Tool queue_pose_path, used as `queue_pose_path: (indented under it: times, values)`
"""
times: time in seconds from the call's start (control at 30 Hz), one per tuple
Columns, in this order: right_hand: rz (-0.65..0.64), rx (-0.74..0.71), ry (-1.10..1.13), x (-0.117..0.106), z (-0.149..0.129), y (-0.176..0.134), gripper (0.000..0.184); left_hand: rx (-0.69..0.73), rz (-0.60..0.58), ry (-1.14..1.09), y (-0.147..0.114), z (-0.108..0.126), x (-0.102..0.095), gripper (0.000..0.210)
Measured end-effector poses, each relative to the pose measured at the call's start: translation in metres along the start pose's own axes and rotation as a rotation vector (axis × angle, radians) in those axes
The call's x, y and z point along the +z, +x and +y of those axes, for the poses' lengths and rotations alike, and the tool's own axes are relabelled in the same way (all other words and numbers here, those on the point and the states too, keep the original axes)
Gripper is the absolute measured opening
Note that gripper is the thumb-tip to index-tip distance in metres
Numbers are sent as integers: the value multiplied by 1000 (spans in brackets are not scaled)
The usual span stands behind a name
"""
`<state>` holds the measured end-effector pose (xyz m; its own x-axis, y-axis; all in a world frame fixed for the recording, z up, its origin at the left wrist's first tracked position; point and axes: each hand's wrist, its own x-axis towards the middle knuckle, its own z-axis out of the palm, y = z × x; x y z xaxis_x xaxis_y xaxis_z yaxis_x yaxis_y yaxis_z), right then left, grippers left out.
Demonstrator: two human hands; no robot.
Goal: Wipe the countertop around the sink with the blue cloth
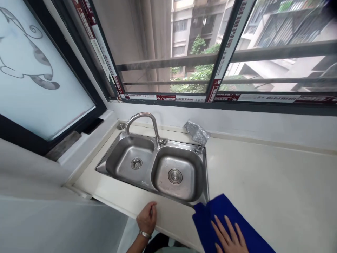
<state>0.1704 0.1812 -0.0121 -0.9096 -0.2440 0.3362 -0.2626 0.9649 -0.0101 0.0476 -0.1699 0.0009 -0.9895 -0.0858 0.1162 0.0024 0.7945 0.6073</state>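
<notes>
Cloth: blue cloth [231, 225], lower right of the frame, spread flat on the pale counter [276, 182], its upper left corner just beside the near right corner of the sink [204, 175].
Right hand: right hand [230, 237], bottom edge of the frame, palm down on the cloth, fingers straight and spread; it presses the cloth flat and grips nothing.
Left hand: left hand [147, 218], lower centre, fingers loosely curled over the counter's front edge; it holds nothing but the edge. A metal band [144, 234] sits on the wrist.
Step in hand, as judged: wiping the counter beside the sink.
How to do it well: keep the palm flat so the whole cloth stays in contact; work in overlapping strokes; steady the body with the left hand on the edge; mind the cloth corner so it does not drop into the basin.
Sink: steel, two basins, centre of the frame, each with a round drain; both look dry.
Tap: curved tap [143, 123], behind the divide between the basins.
Scrubber: silvery scouring pad [196, 131], behind the right basin, by the wall.
Window: window [200, 52], upper half of the frame, with rails outside.
</notes>
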Motion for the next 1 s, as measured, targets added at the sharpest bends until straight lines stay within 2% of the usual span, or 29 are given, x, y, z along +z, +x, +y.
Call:
queue_pose_path:
  times: [0.13,0.3,0.47,0.63,0.7,0.77,0.87,1.0]
  values:
    - [-21,-186,25,1,-29,47,73,-17,-12,16,-2,2,-3,35]
    - [-35,-222,105,6,-74,90,69,-31,-30,20,-6,8,-5,37]
    - [26,-255,75,13,-94,103,70,31,-27,-73,-7,9,-7,34]
    - [9,-298,22,17,-93,105,70,106,-172,-264,-9,-4,-9,32]
    - [-28,-313,7,17,-99,108,71,57,-266,-438,-10,-16,-14,36]
    - [-52,-340,9,19,-113,117,72,-79,-303,-644,-9,-34,-25,43]
    - [-45,-383,43,28,-146,141,73,-286,-200,-797,-8,-73,-53,50]
    - [-75,-420,113,44,-205,185,72,-426,-40,-752,-10,-130,-94,57]
